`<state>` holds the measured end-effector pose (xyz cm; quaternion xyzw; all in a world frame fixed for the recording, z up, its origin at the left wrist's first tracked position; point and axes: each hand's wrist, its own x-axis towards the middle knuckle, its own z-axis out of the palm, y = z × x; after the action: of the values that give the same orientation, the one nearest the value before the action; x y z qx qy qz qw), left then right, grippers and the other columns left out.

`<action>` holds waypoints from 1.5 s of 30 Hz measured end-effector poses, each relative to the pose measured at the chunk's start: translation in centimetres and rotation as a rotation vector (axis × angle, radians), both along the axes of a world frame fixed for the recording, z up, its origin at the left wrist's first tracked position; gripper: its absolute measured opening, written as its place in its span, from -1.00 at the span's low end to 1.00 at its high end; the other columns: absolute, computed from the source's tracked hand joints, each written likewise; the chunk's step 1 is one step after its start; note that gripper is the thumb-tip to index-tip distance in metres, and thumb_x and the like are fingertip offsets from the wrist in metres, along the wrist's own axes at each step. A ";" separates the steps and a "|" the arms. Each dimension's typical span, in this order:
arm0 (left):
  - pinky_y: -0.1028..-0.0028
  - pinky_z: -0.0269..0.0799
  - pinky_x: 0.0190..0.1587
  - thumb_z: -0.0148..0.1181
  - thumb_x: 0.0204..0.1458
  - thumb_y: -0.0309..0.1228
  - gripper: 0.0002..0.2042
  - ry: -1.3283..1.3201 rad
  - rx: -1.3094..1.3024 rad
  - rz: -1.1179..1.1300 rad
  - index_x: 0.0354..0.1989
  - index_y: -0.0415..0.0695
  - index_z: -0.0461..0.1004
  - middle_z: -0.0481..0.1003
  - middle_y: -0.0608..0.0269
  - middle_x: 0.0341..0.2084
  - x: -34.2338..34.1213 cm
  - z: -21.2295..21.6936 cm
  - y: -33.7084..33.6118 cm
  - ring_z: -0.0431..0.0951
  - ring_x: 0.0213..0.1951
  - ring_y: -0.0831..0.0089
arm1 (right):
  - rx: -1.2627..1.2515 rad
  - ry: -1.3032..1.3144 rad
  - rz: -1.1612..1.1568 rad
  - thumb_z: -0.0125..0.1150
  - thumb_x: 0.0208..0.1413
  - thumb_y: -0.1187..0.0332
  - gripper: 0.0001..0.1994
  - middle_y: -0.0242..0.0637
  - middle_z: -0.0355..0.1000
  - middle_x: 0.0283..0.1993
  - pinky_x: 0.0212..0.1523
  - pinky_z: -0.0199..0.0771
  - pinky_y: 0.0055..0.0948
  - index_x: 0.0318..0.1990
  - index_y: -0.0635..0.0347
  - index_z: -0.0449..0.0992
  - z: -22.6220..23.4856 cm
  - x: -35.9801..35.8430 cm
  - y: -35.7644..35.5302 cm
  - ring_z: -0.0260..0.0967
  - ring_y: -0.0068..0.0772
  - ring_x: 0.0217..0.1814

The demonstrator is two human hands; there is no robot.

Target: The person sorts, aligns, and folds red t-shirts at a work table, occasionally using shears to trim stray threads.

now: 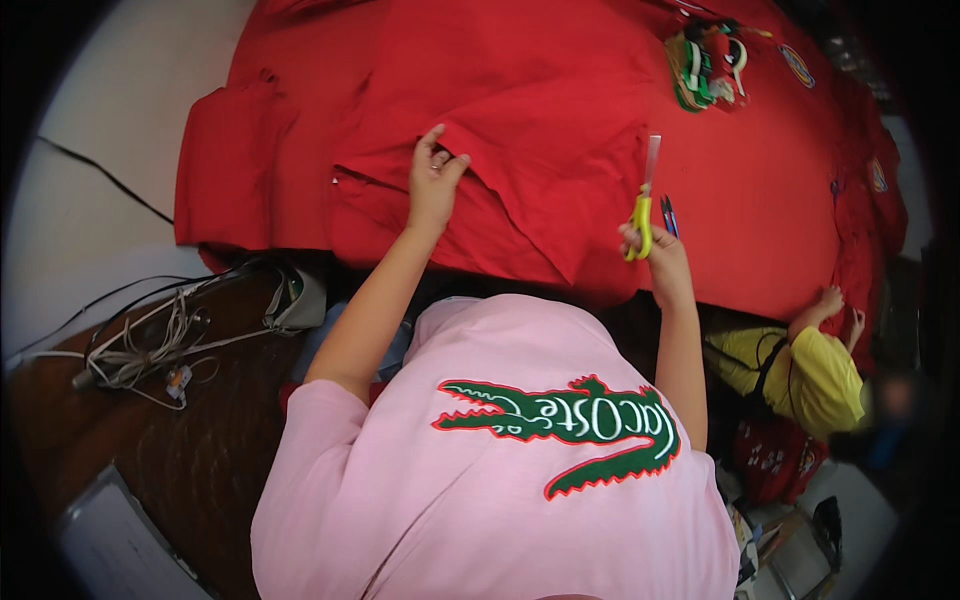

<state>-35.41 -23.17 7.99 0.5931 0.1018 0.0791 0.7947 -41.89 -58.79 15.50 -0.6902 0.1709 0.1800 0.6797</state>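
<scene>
My left hand [434, 190], with a ring on one finger, is closed at a raised fold of a red garment [520, 170]; the curled fingers partly hide the cloth they grip. Yellow-handled scissors [643, 215] are in my right hand [667, 262], fingers wrapped at the handles and the blades pointing away from me. Right beside that hand, dark slim pens [669, 215] show; whether they lie on the cloth or touch the hand I cannot tell.
More red garments [230, 165] cover the table. At the far right sits a basket [694, 75] of small tools. Tangled cables [150, 345] lie at the left, near a grey pouch [300, 305]. A person in a yellow shirt [815, 385] works at the right edge.
</scene>
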 end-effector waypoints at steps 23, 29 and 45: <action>0.41 0.62 0.18 0.26 -0.01 -0.87 -0.22 -0.183 0.140 -0.043 0.45 -0.24 0.17 0.25 0.22 0.23 0.7 9.0 -0.8 0.55 0.13 0.45 | -0.878 -0.803 0.655 0.51 -0.10 0.17 -0.66 -0.31 0.46 -0.46 -0.18 0.29 -0.23 -0.25 0.21 0.64 7.0 8.5 12.5 0.43 -0.24 -0.34; 0.44 0.60 0.17 0.26 0.02 -0.86 -0.23 -0.174 0.132 -0.006 0.46 -0.24 0.17 0.21 0.20 0.31 0.4 9.5 -0.4 0.55 0.12 0.44 | -0.853 -0.728 0.677 0.60 -0.12 0.09 -0.62 -0.31 0.41 -0.50 -0.22 0.21 -0.26 -0.32 0.19 0.61 7.0 8.3 12.2 0.35 -0.23 -0.43; 0.61 0.50 -0.01 0.26 0.02 -0.84 -0.48 -0.153 0.242 -0.074 0.21 -0.30 0.46 0.33 0.28 0.09 0.6 7.0 0.0 0.51 -0.04 0.62 | -0.936 -0.745 0.632 0.55 -0.08 0.07 -0.61 -0.32 0.44 -0.47 -0.18 0.22 -0.22 -0.28 0.18 0.61 5.9 6.6 11.2 0.39 -0.24 -0.37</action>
<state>-34.79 -23.17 14.95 0.6802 0.0085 0.1063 0.7253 -35.25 -47.63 21.43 -0.9446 -0.2250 0.0273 0.2374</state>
